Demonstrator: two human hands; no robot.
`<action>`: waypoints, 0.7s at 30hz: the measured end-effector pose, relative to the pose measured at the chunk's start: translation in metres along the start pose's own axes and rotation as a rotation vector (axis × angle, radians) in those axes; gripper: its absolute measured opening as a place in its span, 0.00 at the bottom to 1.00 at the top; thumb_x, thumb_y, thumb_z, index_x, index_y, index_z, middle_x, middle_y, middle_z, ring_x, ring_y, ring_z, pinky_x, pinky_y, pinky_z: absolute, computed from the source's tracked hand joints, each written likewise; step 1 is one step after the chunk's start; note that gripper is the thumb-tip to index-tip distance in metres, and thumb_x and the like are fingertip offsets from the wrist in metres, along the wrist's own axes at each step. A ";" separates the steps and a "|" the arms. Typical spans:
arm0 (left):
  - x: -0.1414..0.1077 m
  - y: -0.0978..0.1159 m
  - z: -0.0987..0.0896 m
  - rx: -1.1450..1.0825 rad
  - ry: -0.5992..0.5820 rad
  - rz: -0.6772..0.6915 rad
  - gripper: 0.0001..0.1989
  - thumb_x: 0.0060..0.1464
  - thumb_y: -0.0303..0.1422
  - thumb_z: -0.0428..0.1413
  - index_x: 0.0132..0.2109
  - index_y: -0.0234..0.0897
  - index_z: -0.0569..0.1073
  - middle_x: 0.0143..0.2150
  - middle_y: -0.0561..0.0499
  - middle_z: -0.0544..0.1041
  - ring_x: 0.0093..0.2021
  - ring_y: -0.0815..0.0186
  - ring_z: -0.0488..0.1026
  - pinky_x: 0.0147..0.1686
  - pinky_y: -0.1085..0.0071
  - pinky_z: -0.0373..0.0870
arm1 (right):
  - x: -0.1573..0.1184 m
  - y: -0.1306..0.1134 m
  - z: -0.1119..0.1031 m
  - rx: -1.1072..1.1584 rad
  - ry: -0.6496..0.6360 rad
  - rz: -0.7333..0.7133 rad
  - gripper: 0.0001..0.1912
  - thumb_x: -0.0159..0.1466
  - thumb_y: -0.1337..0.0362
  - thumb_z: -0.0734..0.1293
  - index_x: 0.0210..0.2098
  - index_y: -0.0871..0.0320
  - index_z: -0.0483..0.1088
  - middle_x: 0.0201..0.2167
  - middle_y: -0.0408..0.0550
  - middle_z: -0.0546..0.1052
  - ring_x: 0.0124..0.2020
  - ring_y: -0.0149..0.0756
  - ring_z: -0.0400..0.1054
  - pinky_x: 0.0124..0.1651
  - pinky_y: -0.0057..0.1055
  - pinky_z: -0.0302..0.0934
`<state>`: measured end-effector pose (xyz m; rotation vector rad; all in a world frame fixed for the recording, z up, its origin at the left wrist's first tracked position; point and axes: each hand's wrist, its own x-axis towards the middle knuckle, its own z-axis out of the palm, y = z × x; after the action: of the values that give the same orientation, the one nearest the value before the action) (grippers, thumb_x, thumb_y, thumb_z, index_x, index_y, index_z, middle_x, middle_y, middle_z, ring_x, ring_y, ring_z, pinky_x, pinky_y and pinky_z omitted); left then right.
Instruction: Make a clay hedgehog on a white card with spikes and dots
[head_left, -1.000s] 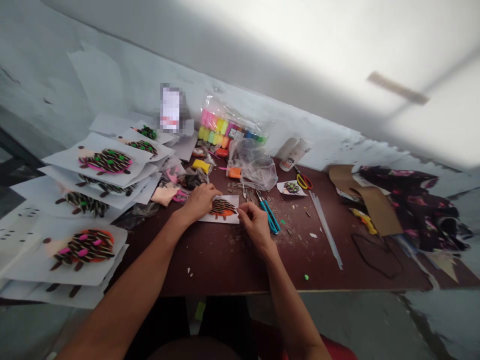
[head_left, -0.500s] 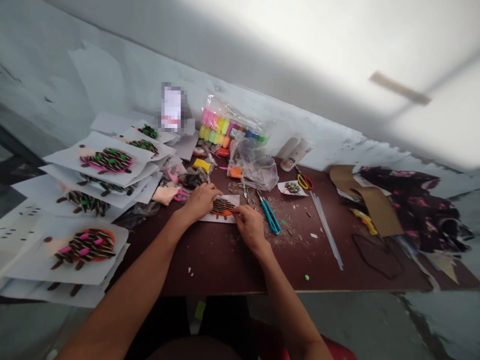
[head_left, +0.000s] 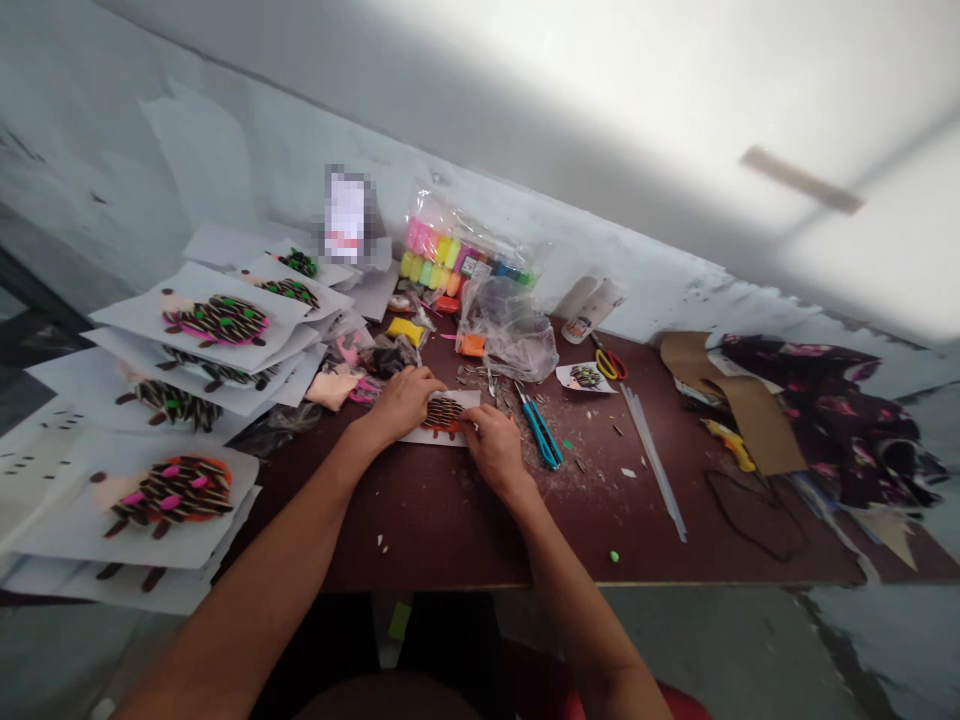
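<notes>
A white card (head_left: 420, 436) lies flat on the desk with a hedgehog figure (head_left: 445, 414) on it, made of orange clay covered in dark, pale-edged spines, with brown feet. Over the card's left part lies my left hand (head_left: 401, 402), fingers bent and together, holding the card down and hiding the hedgehog's front. My right hand (head_left: 495, 444) is closed in a pinch at the figure's right end, touching it. Whatever is between those fingertips is too small to make out. Teal-handled pliers (head_left: 541, 432) lie just right of my right hand.
Stacked hedgehog cards (head_left: 217, 370) fill the left side. Behind my hands are clay packs (head_left: 431, 262), a plastic bag (head_left: 510, 325) and an orange clay block (head_left: 471, 346). Scissors (head_left: 609, 363), glue sticks (head_left: 654, 465), a yellow glue gun (head_left: 731, 444) and scattered spine bits lie to the right.
My right hand has shifted slightly left and up along the hedgehog's right end, still pinched. My left hand stays in place on the card.
</notes>
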<state>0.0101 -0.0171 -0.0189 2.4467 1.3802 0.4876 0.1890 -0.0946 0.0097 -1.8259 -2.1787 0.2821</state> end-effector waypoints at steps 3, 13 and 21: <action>0.000 0.001 -0.001 -0.004 -0.002 -0.004 0.23 0.56 0.19 0.49 0.51 0.41 0.81 0.46 0.44 0.77 0.46 0.59 0.71 0.49 0.64 0.68 | 0.000 0.000 0.002 -0.037 -0.008 0.003 0.09 0.70 0.63 0.64 0.42 0.52 0.78 0.40 0.46 0.80 0.43 0.37 0.72 0.45 0.29 0.55; -0.001 0.003 -0.002 0.014 -0.003 -0.009 0.22 0.56 0.19 0.50 0.50 0.42 0.82 0.47 0.44 0.78 0.46 0.59 0.71 0.49 0.65 0.68 | 0.001 -0.002 0.004 -0.161 -0.030 -0.043 0.10 0.72 0.63 0.62 0.43 0.52 0.77 0.39 0.46 0.78 0.42 0.34 0.70 0.40 0.28 0.52; 0.000 0.001 0.000 0.021 0.000 0.007 0.21 0.56 0.20 0.52 0.50 0.42 0.81 0.46 0.44 0.77 0.46 0.59 0.71 0.49 0.65 0.68 | 0.004 -0.007 0.000 -0.229 -0.076 -0.047 0.11 0.73 0.63 0.61 0.44 0.52 0.77 0.39 0.48 0.77 0.42 0.35 0.68 0.39 0.28 0.52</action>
<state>0.0104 -0.0178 -0.0187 2.4687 1.3839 0.4780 0.1814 -0.0924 0.0120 -1.9054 -2.3883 0.0958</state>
